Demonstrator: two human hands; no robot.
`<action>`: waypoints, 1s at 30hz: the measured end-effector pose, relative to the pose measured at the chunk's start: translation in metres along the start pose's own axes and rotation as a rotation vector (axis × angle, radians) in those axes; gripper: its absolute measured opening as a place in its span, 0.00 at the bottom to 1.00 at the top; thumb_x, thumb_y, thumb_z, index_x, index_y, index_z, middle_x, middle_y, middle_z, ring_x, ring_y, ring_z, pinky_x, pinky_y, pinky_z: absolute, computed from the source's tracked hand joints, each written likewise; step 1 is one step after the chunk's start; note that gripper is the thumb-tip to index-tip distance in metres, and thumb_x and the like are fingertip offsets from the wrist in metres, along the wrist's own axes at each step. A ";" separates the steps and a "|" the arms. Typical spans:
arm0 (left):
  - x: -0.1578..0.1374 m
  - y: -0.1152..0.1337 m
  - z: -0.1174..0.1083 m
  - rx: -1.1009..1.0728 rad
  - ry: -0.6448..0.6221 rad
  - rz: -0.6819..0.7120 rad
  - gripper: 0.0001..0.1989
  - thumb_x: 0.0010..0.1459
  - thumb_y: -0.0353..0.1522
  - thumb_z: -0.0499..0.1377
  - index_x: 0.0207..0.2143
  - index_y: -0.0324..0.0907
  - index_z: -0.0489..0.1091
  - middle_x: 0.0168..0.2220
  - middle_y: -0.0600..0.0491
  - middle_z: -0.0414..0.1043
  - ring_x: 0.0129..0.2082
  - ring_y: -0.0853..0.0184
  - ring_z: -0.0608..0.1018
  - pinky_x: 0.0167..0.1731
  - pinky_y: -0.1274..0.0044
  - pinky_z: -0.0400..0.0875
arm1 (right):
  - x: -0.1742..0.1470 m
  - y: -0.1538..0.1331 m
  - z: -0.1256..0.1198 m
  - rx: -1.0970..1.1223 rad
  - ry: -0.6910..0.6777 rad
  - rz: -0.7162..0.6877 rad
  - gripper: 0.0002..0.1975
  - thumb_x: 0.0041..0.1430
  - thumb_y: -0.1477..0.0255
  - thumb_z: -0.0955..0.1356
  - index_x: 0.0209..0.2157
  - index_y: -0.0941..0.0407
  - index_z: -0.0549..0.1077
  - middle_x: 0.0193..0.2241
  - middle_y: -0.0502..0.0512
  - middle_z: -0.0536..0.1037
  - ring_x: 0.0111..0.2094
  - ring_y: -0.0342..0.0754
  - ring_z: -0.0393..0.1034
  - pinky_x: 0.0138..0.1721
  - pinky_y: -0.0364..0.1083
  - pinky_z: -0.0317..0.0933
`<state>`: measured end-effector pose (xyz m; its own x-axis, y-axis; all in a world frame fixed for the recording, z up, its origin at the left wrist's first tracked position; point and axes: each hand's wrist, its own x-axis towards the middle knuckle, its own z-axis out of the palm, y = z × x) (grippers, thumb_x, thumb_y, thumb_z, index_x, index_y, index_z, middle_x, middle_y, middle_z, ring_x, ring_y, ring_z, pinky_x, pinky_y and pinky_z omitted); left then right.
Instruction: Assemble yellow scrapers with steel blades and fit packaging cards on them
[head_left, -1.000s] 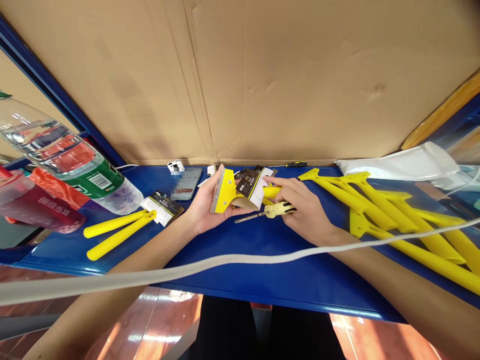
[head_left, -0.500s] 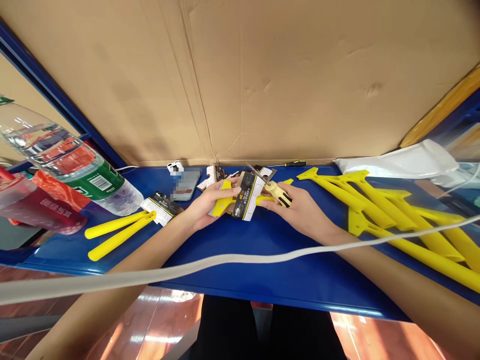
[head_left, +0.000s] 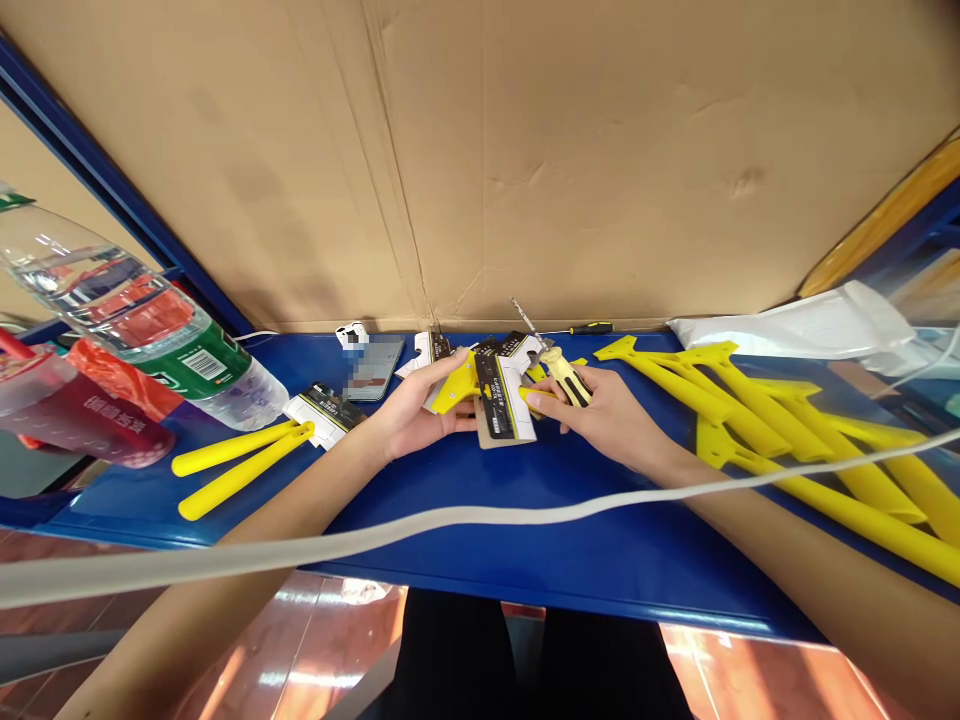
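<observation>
My left hand (head_left: 412,418) holds the wide head of a yellow scraper (head_left: 454,388), thumb at its upper edge and fingers behind it. A black-and-white printed card (head_left: 507,402) sits around the scraper's handle. My right hand (head_left: 611,412) is closed around a screwdriver (head_left: 570,378) with a cream and black grip, its shaft pointing up and left. The same hand's thumb and fingers also pinch the yellow handle end beside the card. More printed cards (head_left: 433,350) lie on the blue shelf (head_left: 480,540) behind my hands.
Several yellow scrapers (head_left: 757,410) lie piled at right, near a white plastic bag (head_left: 795,318). Two carded scrapers (head_left: 240,470) lie left. A water bottle (head_left: 187,350), red cup (head_left: 82,410) and phone (head_left: 375,365) stand or lie leftward. A white cable (head_left: 465,518) crosses in front.
The card on the scraper has turned and shifted slightly right and down. My left fingers have loosened and straightened beneath the head. The screwdriver shaft has tilted more upright.
</observation>
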<state>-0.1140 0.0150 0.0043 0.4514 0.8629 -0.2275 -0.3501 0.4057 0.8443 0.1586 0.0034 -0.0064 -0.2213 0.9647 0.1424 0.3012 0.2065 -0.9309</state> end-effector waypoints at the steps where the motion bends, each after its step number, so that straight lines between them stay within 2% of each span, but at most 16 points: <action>1: 0.000 0.001 -0.001 -0.017 -0.036 -0.037 0.24 0.69 0.51 0.70 0.52 0.41 0.84 0.49 0.39 0.88 0.43 0.51 0.89 0.48 0.60 0.86 | 0.000 -0.001 0.000 0.019 -0.007 0.001 0.31 0.53 0.40 0.83 0.38 0.54 0.84 0.35 0.58 0.86 0.30 0.51 0.75 0.29 0.50 0.73; 4: -0.002 0.003 -0.001 -0.058 -0.103 -0.068 0.30 0.69 0.59 0.66 0.51 0.42 0.84 0.49 0.37 0.88 0.47 0.44 0.90 0.53 0.50 0.85 | 0.000 -0.003 0.000 0.049 -0.016 0.000 0.32 0.50 0.40 0.84 0.37 0.54 0.85 0.35 0.57 0.86 0.28 0.49 0.73 0.26 0.49 0.73; 9: -0.004 0.005 -0.001 -0.082 -0.084 -0.052 0.35 0.67 0.64 0.64 0.54 0.44 0.84 0.50 0.38 0.88 0.53 0.38 0.89 0.56 0.48 0.84 | -0.001 -0.003 0.000 0.054 -0.006 -0.038 0.32 0.53 0.40 0.83 0.39 0.54 0.86 0.32 0.56 0.85 0.26 0.48 0.72 0.27 0.49 0.71; 13: -0.003 0.008 -0.006 -0.093 -0.001 -0.059 0.37 0.68 0.63 0.62 0.55 0.40 0.83 0.51 0.37 0.88 0.54 0.37 0.89 0.51 0.52 0.86 | 0.000 0.000 -0.002 0.032 -0.010 -0.102 0.30 0.56 0.40 0.82 0.39 0.54 0.85 0.31 0.55 0.85 0.27 0.49 0.72 0.31 0.50 0.69; 17: -0.001 0.011 -0.008 -0.113 0.114 0.082 0.29 0.70 0.57 0.66 0.52 0.42 0.82 0.51 0.39 0.89 0.53 0.44 0.90 0.45 0.61 0.89 | 0.003 0.003 -0.005 -0.050 0.059 -0.172 0.29 0.59 0.41 0.81 0.42 0.53 0.86 0.30 0.53 0.81 0.30 0.51 0.72 0.33 0.51 0.68; 19: -0.001 0.012 -0.006 -0.112 0.127 0.158 0.23 0.71 0.52 0.68 0.53 0.43 0.83 0.53 0.41 0.89 0.55 0.48 0.90 0.48 0.64 0.89 | 0.004 0.005 -0.007 -0.108 0.105 -0.208 0.27 0.62 0.43 0.80 0.43 0.53 0.86 0.30 0.52 0.80 0.30 0.51 0.71 0.33 0.51 0.68; 22: -0.003 0.010 -0.002 -0.122 0.127 0.248 0.21 0.71 0.48 0.69 0.55 0.43 0.83 0.59 0.41 0.87 0.61 0.49 0.87 0.59 0.63 0.86 | 0.003 0.007 -0.009 -0.188 0.167 -0.356 0.17 0.69 0.54 0.78 0.47 0.52 0.84 0.40 0.55 0.86 0.35 0.53 0.76 0.38 0.53 0.71; 24: -0.003 0.008 -0.001 -0.139 0.126 0.255 0.23 0.71 0.49 0.70 0.57 0.42 0.82 0.62 0.40 0.85 0.66 0.48 0.85 0.64 0.61 0.84 | 0.003 0.007 -0.010 -0.226 0.214 -0.543 0.08 0.72 0.62 0.76 0.42 0.51 0.80 0.48 0.58 0.88 0.42 0.56 0.82 0.44 0.55 0.74; 25: -0.003 0.007 0.000 -0.153 0.127 0.238 0.25 0.70 0.50 0.70 0.58 0.42 0.82 0.63 0.39 0.85 0.67 0.47 0.84 0.66 0.59 0.83 | 0.003 0.007 -0.011 -0.249 0.239 -0.638 0.08 0.73 0.66 0.75 0.38 0.51 0.77 0.50 0.58 0.88 0.46 0.57 0.83 0.48 0.56 0.75; 27: -0.003 0.005 0.002 -0.181 0.138 0.180 0.29 0.69 0.53 0.69 0.60 0.40 0.81 0.63 0.35 0.83 0.68 0.43 0.83 0.67 0.55 0.82 | 0.003 0.006 -0.012 -0.312 0.291 -0.782 0.15 0.74 0.71 0.74 0.31 0.50 0.71 0.51 0.58 0.89 0.50 0.58 0.84 0.52 0.58 0.74; 30: -0.004 0.004 0.009 -0.198 0.123 0.101 0.33 0.70 0.54 0.67 0.64 0.40 0.78 0.66 0.32 0.81 0.71 0.40 0.80 0.66 0.51 0.83 | 0.004 0.007 -0.015 -0.414 0.349 -0.872 0.17 0.74 0.74 0.74 0.30 0.49 0.70 0.51 0.57 0.90 0.49 0.58 0.84 0.51 0.60 0.73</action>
<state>-0.1099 0.0099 0.0128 0.3067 0.9273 -0.2146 -0.5477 0.3563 0.7570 0.1741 0.0107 -0.0070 -0.2541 0.4319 0.8654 0.4758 0.8348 -0.2769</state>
